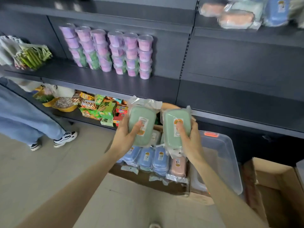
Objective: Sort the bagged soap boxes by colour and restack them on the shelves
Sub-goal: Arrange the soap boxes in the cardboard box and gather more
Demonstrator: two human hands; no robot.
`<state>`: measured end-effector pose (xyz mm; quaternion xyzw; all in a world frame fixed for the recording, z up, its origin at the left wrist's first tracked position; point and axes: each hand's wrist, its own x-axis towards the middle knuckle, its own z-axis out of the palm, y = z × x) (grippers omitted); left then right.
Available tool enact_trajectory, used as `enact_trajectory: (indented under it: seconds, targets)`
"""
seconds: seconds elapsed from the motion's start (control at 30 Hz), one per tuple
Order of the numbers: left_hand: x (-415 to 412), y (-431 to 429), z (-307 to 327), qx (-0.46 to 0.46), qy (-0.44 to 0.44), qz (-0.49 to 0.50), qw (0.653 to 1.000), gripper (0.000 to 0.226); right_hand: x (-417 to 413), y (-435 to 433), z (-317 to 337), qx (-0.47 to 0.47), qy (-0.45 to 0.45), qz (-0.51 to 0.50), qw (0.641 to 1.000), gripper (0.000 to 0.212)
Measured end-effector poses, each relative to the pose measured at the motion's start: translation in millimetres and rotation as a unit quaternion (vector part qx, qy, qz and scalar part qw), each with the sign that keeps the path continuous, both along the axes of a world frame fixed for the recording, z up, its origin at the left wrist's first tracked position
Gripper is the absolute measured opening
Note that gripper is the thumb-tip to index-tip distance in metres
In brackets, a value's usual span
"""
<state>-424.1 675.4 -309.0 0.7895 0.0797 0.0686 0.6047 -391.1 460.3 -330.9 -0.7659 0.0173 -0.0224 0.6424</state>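
My left hand (125, 137) grips a bagged green soap box (141, 119), thumb on its label. My right hand (189, 139) grips a second bagged green soap box (175, 127) the same way. Both boxes are held upright side by side above an open cardboard carton (148, 181) on the floor. Inside the carton stand several blue bagged soap boxes (148, 157) and one pink soap box (178, 167). On the top shelf at the upper right lie pink (236, 18), pale green (248, 5) and blue (277, 11) bagged soap boxes.
The dark middle shelf (230, 96) in front of me carries stacked purple tubs (108, 50) at its left. Snack boxes (105, 109) fill the lower shelf. A clear plastic bin (220, 155) and another carton (276, 186) sit at the right. A person in jeans (24, 116) stands at the left.
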Motion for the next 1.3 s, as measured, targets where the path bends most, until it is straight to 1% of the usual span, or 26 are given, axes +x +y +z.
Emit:
enact_trajectory:
  seconds: [0.1, 0.17, 0.2, 0.23, 0.3, 0.37, 0.4, 0.5, 0.63, 0.73, 0.8, 0.87, 0.97, 1.07, 1.17, 1.3]
  targets:
    - [30, 14, -30, 0.017, 0.054, 0.003, 0.998, 0.047, 21, 14, -27, -0.015, 0.039, -0.001, 0.999, 0.025]
    - [54, 20, -53, 0.1, 0.109, 0.013, 0.989, 0.06, 39, 20, -49, -0.023, 0.05, -0.011, 0.998, 0.024]
    - [65, 23, -63, 0.14, 0.127, 0.016, 0.982, 0.061, 48, 22, -59, -0.032, 0.054, -0.017, 0.998, 0.028]
    - [77, 24, -73, 0.154, 0.134, 0.018, 0.979, 0.057, 58, 24, -70, -0.043, 0.06, -0.021, 0.997, 0.036]
    - [103, 27, -95, 0.123, 0.154, 0.011, 0.98, 0.043, 78, 26, -90, -0.072, 0.085, -0.027, 0.993, 0.052]
    - [127, 28, -116, 0.085, 0.193, -0.016, 0.977, 0.04, 96, 25, -110, -0.115, 0.114, -0.028, 0.986, 0.056]
    - [137, 28, -125, 0.085, 0.213, -0.029, 0.973, 0.04, 104, 24, -119, -0.134, 0.128, -0.027, 0.982, 0.056]
    - [167, 24, -154, 0.124, 0.252, -0.05, 0.959, 0.042, 127, 24, -148, -0.174, 0.161, -0.036, 0.971, 0.056]
    - [200, 17, -192, 0.18, 0.292, -0.068, 0.937, 0.053, 150, 25, -184, -0.255, 0.19, -0.053, 0.947, 0.054]
    - [225, 11, -228, 0.2, 0.314, -0.096, 0.923, 0.054, 169, 27, -214, -0.255, 0.24, -0.057, 0.935, 0.06]
    - [241, 10, -253, 0.215, 0.328, -0.106, 0.914, 0.052, 184, 28, -237, -0.254, 0.259, -0.067, 0.93, 0.06]
    - [254, 9, -277, 0.232, 0.327, -0.127, 0.907, 0.051, 199, 30, -257, -0.268, 0.267, -0.074, 0.923, 0.061]
    - [272, 9, -306, 0.256, 0.304, -0.151, 0.905, 0.057, 219, 32, -282, -0.322, 0.276, -0.057, 0.904, 0.065]
    - [285, 4, -325, 0.292, 0.273, -0.156, 0.903, 0.058, 233, 36, -303, -0.331, 0.277, -0.057, 0.9, 0.065]
    - [292, 0, -336, 0.406, 0.226, -0.152, 0.872, 0.059, 241, 39, -318, -0.333, 0.285, -0.054, 0.897, 0.07]
    - [290, 3, -346, 0.474, 0.21, -0.147, 0.842, 0.055, 249, 34, -326, -0.335, 0.286, -0.041, 0.897, 0.073]
